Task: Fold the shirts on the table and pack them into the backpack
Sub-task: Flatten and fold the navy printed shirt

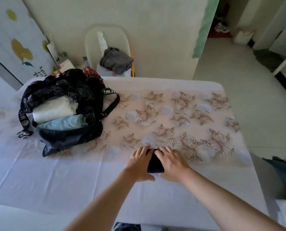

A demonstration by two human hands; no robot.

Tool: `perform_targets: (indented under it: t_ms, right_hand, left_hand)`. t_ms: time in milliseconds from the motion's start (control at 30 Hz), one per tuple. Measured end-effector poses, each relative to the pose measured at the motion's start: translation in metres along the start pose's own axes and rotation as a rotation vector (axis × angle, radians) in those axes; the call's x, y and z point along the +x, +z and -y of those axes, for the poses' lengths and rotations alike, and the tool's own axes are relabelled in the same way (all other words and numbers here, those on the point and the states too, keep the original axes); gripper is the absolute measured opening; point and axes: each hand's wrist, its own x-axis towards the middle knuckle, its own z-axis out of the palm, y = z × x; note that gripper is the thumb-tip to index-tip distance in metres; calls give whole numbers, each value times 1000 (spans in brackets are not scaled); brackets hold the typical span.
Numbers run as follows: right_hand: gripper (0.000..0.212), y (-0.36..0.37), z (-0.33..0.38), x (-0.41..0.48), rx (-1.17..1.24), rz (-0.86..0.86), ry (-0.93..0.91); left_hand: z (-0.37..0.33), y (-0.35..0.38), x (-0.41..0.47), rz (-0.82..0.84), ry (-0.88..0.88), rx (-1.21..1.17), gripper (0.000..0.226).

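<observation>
The fingers (145, 150) of the left hand (139, 162) lie side by side, only lightly bent, along the left edge of a small dark item (155, 164). Its thumb is spread out at the near corner. The right hand (172, 164) covers the item's right side, its fingers (163, 151) close together and bent over the far end, nearly meeting those of the left. Both hands press on it rather than wrap it. It is too dark and too covered for me to tell whether it is folded cloth.

The item lies on the table (38, 172), on a pale sheet. Just past the fingertips starts a floral cloth (180, 117), which runs off to the right.

Well to the left of the fingers, and further back, stands the black backpack (82, 97), its mouth open. Inside it are a folded white shirt (53, 109) and, nearer, a light-blue shirt (62, 123). One strap (113, 104) trails out onto the floral cloth toward the hands.

Beyond the table's far edge is a pale chair (105, 37) with a grey garment (116, 60) heaped on its seat.
</observation>
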Motion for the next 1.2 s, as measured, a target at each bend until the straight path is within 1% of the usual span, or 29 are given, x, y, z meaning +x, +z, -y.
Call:
perform_targets:
  t_ms: [67,100,167,267,367,467,567,667,733,833,933,1067,1200]
  right_hand:
    - [72,-1,-1,-2,-20,10,-16]
    - [72,-4,-3,-3,-23,28,-20]
    - [65,-12,-4,-3,-12,45,-30]
    - [52,-31,0,0,5,36,-34]
    - [50,-53,12,12,57,40,-27]
    - [59,-79,32,35,113,-24,-79]
    - [67,-107,66,66,113,-40,-98]
    - [59,-130,110,104,98,-85,-86]
    - [52,-142,141,134,94,-101,-82]
    - [51,-155,187,179,109,-127,-68]
    - [45,-160,221,216,183,-207,27]
    - [46,-167,239,256,381,-257,285]
    - [43,-170,244,281,553,-298,435]
  left_hand:
    - [-1,6,-2,-76,-3,-12,90]
    - [-1,6,-3,-110,0,-18,80]
    - [1,0,-8,-118,-1,-51,69]
    - [9,-19,-16,-97,-12,-137,59]
    - [23,-48,-24,-126,-4,-227,56]
    - [46,-80,-35,-187,0,-262,57]
    - [84,-110,-50,-255,-11,-264,60]
    - [132,-134,-69,-340,-18,-320,63]
    - [170,-146,-82,-400,-58,-338,59]
    - [231,-160,-99,-497,-145,-269,55]
    - [292,-172,-106,-592,-170,-242,58]
    - [357,-191,-95,-634,-154,-95,55]
    - [391,-205,-57,-657,-18,142,50]
